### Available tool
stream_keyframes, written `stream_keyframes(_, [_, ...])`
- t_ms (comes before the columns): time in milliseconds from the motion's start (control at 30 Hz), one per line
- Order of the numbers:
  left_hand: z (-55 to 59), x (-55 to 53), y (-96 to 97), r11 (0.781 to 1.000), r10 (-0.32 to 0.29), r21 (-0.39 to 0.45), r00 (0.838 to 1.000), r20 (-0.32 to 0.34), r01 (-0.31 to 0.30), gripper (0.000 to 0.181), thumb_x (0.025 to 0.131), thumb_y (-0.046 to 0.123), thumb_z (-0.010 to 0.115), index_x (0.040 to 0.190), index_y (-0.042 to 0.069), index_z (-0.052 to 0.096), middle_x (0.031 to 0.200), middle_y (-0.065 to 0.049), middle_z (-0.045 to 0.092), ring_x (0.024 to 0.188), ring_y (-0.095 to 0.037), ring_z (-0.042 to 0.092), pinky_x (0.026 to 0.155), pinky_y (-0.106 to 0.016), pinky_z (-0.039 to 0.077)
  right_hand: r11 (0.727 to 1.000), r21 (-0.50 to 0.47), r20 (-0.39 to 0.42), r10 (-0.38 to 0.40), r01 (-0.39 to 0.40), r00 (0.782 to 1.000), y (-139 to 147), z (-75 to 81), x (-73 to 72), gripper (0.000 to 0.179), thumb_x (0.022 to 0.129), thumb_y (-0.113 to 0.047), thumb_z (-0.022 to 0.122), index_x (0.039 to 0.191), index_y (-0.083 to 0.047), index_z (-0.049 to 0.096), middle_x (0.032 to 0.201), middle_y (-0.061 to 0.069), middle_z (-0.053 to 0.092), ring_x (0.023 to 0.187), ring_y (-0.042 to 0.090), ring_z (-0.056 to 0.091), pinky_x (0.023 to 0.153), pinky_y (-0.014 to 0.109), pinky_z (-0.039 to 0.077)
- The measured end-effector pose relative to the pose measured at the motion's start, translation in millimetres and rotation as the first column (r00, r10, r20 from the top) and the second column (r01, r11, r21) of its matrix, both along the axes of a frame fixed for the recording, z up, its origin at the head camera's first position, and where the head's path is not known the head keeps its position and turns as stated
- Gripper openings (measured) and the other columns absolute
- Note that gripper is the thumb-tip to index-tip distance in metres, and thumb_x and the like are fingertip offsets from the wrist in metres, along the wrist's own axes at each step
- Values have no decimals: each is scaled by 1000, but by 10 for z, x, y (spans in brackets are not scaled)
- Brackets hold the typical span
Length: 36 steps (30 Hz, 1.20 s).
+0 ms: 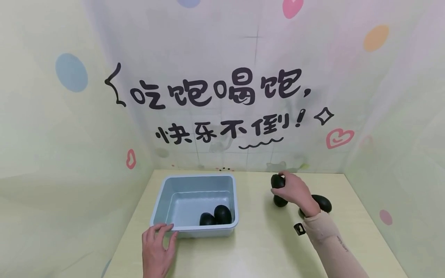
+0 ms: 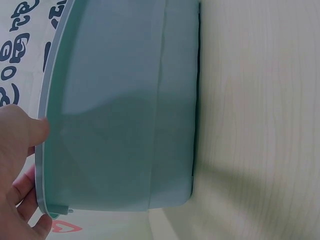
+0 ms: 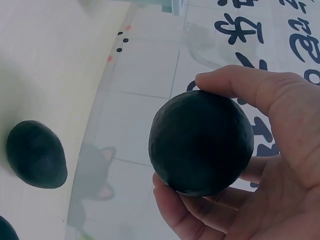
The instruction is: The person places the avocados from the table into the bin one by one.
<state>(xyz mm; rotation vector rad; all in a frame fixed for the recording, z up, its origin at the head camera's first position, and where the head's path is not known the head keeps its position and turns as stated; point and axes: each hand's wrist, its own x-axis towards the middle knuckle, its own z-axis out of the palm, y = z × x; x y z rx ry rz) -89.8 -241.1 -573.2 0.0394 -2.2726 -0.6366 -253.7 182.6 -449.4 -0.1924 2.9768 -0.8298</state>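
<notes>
My right hand (image 1: 294, 188) holds a dark avocado (image 3: 201, 142) between thumb and fingers, raised above the table. Below it in the head view lies a second avocado (image 1: 280, 201); the right wrist view shows this one's tapered end. More avocados (image 1: 322, 203) lie by the right wrist, partly hidden by the hand and sleeve. At the near left corner of a light blue plastic bin (image 1: 194, 227), my left hand (image 1: 157, 245) grips the rim, its thumb at the front and fingers over the edge. Two avocados (image 1: 223, 214) sit inside the bin at its near right corner.
The bin stands on the left part of a pale wood-grain table (image 1: 253, 247). A printed cloth backdrop (image 1: 222, 50) with black lettering rises behind the table and along both sides. A small black piece (image 1: 299, 229) shows beside the right sleeve.
</notes>
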Motion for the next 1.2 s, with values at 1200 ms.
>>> stream_keyframes(1200, [27,9,0,1000,3,-13,1000,10,-3,27,78,8,90,101,7,77,107,-14,65,104,-36,55,88,-43,39,987,-41,-67,155,-158,986,-884,284,-76,66,83,-28,84,138,-2,61,120,17,72,95,28,66,81,44,58])
